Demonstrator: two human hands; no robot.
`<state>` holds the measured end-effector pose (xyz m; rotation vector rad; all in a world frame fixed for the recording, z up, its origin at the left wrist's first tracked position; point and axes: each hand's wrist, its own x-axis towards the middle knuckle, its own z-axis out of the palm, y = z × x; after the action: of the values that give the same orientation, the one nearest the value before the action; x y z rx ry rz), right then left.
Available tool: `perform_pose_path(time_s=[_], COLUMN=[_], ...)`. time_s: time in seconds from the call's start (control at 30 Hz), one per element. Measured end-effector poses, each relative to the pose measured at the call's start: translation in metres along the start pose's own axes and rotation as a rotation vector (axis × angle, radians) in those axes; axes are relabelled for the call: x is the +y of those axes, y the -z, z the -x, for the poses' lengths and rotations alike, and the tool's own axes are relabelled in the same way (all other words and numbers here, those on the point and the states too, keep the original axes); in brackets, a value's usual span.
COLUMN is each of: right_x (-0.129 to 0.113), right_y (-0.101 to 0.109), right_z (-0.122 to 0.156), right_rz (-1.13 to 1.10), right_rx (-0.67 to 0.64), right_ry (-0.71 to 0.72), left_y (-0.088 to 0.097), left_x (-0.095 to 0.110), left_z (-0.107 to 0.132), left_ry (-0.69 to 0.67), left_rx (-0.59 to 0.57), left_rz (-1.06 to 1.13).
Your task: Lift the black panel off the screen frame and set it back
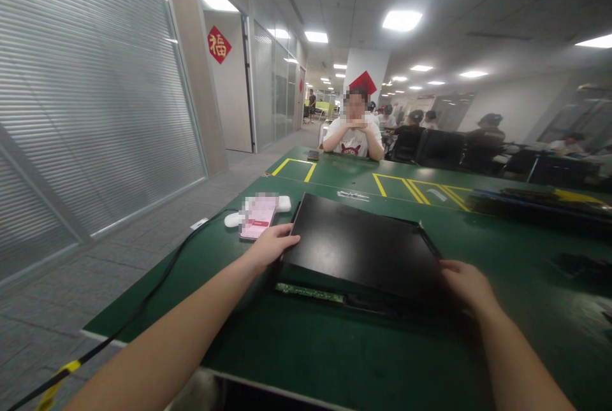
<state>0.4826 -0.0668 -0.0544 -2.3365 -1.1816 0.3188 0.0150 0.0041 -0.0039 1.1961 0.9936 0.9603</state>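
Note:
A flat black panel (361, 244) lies tilted over a black frame on the green table (315, 347). A green circuit strip (310, 292) shows under its near edge. My left hand (271, 245) grips the panel's left edge, fingers curled on top. My right hand (466, 283) holds the panel's near right corner, its fingers wrapped round the edge.
A phone with a pink screen (259, 216) rests on a white charger (283, 203) left of the panel, with a black cable (157, 283) running off the table. A seated person (354, 134) faces me at the far side. Other people sit at the right rear.

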Motion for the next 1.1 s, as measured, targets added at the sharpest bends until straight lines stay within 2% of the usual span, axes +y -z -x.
perform_pose_path(time_s=[0.1, 0.3, 0.43, 0.63, 0.87, 0.97, 1.1], right_x=[-0.002, -0.010, -0.007, 0.002, -0.004, -0.007, -0.010], right_y=[0.001, 0.003, 0.002, -0.003, 0.001, 0.004, 0.008], right_z=[0.001, 0.007, 0.006, 0.000, 0.002, 0.003, 0.007], right_rz=[0.017, 0.058, 0.039, -0.091, -0.123, -0.221, -0.487], right_rx=[-0.001, -0.028, -0.009, 0.040, 0.073, 0.090, 0.144], right_ry=[-0.002, -0.020, -0.002, -0.016, -0.050, -0.095, -0.152], left_y=[-0.002, -0.009, -0.012, -0.014, -0.015, -0.015, -0.014], left_x=[0.001, 0.005, 0.004, 0.005, 0.005, 0.005, 0.008], left_z=[0.002, 0.006, 0.007, 0.008, 0.009, 0.010, 0.012], left_ry=[-0.023, -0.094, -0.095, -0.121, -0.226, -0.237, -0.236], left_rx=[0.016, -0.152, -0.162, -0.162, -0.194, -0.193, -0.152], left_rz=[0.010, 0.228, 0.317, 0.336, 0.302, 0.282, 0.296])
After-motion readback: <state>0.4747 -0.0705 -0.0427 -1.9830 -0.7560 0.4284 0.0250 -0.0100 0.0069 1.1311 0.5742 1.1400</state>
